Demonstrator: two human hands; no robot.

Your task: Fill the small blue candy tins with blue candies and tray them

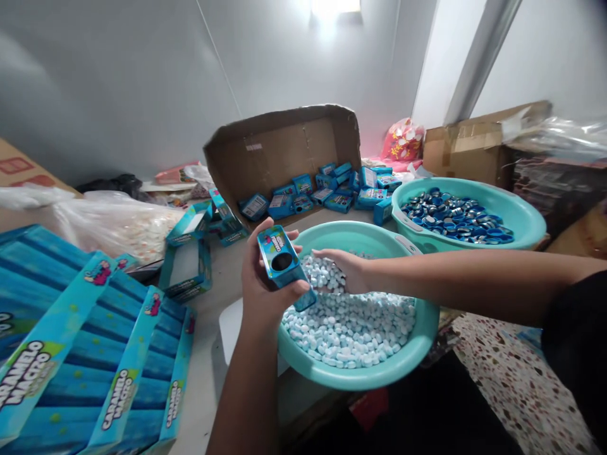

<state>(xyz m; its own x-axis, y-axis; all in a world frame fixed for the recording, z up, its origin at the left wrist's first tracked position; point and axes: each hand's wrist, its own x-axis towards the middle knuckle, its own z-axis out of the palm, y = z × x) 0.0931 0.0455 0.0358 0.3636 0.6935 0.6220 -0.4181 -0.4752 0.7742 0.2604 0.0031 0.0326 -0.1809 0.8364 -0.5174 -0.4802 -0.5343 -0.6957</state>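
Note:
My left hand [265, 284] grips a small blue candy tin [283, 258], tilted over the rim of a turquoise basin [360, 380]. A dark round opening shows on the tin's upper face. Inside the basin lie many pale blue and white candies [351, 341]. My right hand [349, 270] is cupped around a scoop of these candies, just right of the tin and low over the heap. Its fingertips point toward the tin, and part of the fingers is hidden by the candies.
A second turquoise basin [526, 218] holds blue and silver caps. Behind, a cardboard box [284, 148] lies open with several blue tins [339, 201]. Display cartons [57, 366] stack at left, beside small blue trays [187, 268] and a clear plastic bag [114, 221].

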